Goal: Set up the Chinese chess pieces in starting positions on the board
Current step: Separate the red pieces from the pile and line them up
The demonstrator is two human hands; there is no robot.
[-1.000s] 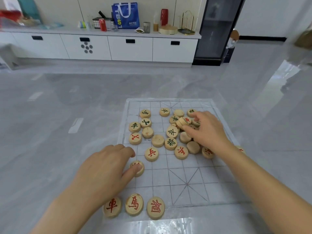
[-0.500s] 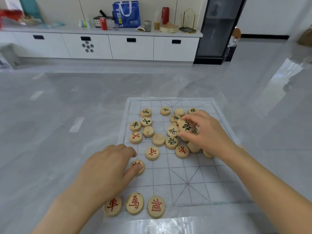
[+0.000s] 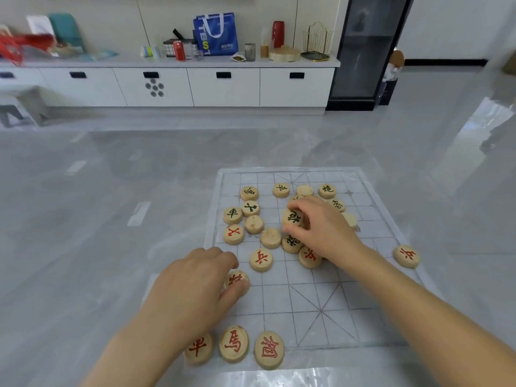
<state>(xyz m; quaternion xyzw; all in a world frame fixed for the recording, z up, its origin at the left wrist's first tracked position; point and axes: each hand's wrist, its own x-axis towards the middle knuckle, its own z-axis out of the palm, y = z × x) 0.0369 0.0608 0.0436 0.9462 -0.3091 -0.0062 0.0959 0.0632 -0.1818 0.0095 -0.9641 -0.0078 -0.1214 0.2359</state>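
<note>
A clear plastic chess board [image 3: 329, 308] with a thin grid lies on the grey floor. Several round wooden pieces with red or green characters sit in a loose pile [image 3: 254, 224] on its far half. My right hand [image 3: 321, 227] pinches a green-lettered piece [image 3: 292, 217], tilted up above the pile. My left hand [image 3: 195, 286] rests on the near left of the board, its thumb pressing on a red-lettered piece [image 3: 236, 280]. Three red pieces [image 3: 233, 343] stand in a row on the near edge. A red piece [image 3: 406, 256] lies alone at the board's right edge.
The board lies on a glossy grey tiled floor [image 3: 111, 219]. A white low cabinet [image 3: 181, 85] with a blue bag, cans and bottles on top runs along the far wall. A tall black cabinet [image 3: 365, 51] stands to its right.
My right hand has picked a green-lettered piece out of the pile and shifted left with it, uncovering a red piece at the right edge. My left hand has stayed on its red piece.
</note>
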